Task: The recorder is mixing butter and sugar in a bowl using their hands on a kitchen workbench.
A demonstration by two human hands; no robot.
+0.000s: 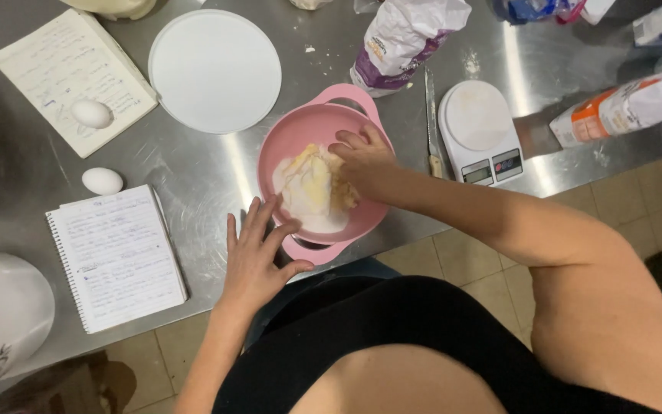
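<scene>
A pink bowl (300, 132) with handles stands near the front edge of a steel counter (193, 176). It holds white flour and a pale yellow lump of dough (308, 188). My right hand (362, 157) is inside the bowl, fingers bent and pressed into the dough. Fingers spread, my left hand (254, 257) rests flat on the counter against the bowl's near left rim and holds nothing.
A white round lid (214, 70), a flour bag (404, 38), a knife (430, 126) and a white kitchen scale (480, 130) lie behind and right of the bowl. Two written notebooks (116, 257) (55, 65) and two eggs (102, 181) (91, 113) are at left. A white container (1, 314) stands at the lower left.
</scene>
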